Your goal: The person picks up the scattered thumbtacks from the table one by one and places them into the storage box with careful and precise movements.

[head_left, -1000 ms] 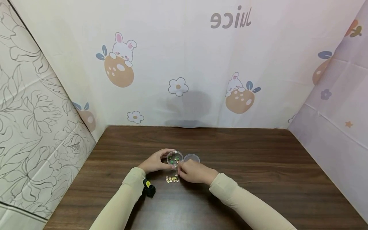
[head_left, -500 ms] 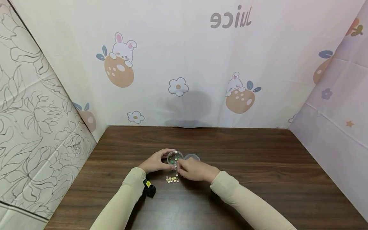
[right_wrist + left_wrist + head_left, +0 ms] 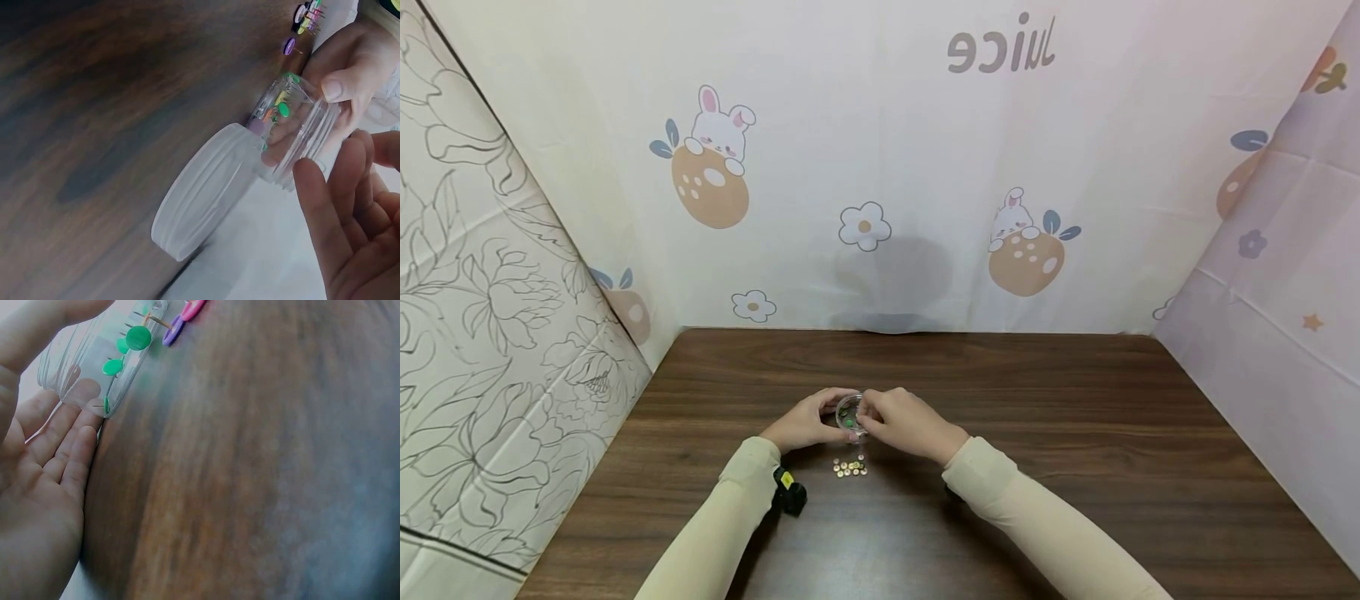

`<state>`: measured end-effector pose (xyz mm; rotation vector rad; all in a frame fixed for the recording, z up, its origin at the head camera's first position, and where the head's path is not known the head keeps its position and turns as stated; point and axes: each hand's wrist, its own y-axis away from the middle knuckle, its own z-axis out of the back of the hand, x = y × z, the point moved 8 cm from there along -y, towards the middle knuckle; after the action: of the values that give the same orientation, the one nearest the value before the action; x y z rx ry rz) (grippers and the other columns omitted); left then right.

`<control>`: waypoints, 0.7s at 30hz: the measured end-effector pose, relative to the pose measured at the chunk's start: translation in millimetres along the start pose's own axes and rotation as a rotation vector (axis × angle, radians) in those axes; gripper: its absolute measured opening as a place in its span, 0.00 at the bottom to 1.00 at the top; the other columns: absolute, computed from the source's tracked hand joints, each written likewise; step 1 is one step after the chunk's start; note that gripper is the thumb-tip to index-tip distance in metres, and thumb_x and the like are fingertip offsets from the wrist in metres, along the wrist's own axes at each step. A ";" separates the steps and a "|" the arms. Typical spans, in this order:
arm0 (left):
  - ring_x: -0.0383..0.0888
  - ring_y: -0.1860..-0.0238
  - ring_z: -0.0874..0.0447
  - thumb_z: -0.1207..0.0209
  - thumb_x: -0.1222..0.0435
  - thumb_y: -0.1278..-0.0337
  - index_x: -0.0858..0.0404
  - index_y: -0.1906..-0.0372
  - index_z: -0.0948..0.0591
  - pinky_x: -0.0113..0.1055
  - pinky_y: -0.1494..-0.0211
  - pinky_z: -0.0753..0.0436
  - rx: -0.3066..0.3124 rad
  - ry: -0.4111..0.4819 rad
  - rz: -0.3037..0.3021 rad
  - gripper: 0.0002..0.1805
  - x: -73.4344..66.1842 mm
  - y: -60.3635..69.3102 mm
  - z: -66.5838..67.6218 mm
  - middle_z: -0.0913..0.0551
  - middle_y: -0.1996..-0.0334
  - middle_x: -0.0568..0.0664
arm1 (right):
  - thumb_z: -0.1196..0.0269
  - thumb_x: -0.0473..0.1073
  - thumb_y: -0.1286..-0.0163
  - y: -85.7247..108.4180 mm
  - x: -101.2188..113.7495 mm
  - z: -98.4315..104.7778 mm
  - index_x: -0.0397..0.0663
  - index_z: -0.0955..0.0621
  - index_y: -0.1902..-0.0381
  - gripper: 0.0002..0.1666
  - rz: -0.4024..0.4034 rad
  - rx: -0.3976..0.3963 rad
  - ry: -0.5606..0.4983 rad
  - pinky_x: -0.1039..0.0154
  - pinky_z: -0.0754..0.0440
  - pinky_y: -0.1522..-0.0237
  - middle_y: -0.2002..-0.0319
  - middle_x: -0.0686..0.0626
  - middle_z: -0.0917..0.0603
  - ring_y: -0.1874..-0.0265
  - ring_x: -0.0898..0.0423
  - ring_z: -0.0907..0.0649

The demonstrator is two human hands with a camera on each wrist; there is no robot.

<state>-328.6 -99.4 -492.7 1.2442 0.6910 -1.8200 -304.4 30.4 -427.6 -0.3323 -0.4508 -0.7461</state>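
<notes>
Seeing loose thumbtacks (image 3: pixel 853 466) lying toward the front edge of the table (image 3: pixel 1090 483); beyond, curling left hand (image 3: pixel 805 423) round the upright clear jar (image 3: pixel 297 131); poising bent right hand (image 3: pixel 913 423) at its mouth, from the right, being unable to tell whether pinching anything.

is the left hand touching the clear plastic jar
Touching. In the right wrist view, the left hand has its thumb against the clear plastic jar, and its fingers show through the wall on the far side.
</notes>
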 end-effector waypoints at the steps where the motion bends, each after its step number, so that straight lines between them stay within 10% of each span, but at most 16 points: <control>1: 0.52 0.35 0.28 0.28 0.66 0.44 0.61 0.27 0.32 0.53 0.34 0.29 -0.003 -0.005 0.001 0.40 1.4 -0.3 0.3 0.27 0.35 0.54 | 0.40 0.40 0.24 -1.8 -1.3 0.3 0.50 0.18 0.61 0.04 -0.013 -0.013 0.005 0.69 0.29 0.81 0.79 0.60 0.23 0.86 0.66 0.31; 21: 0.47 0.35 0.28 0.27 0.60 0.44 0.53 0.28 0.30 0.49 0.33 0.29 0.006 -0.032 0.010 0.39 10.6 -3.0 0.9 0.27 0.34 0.47 | 0.38 0.48 0.25 -27.1 -18.7 -3.0 0.54 0.14 0.60 0.08 -0.150 -0.049 0.177 0.65 0.27 0.82 0.78 0.61 0.21 0.84 0.63 0.26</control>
<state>-333.6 -101.9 -502.3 1.2173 0.6615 -1.8314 -334.9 21.1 -436.0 -0.2774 -0.2927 -0.9260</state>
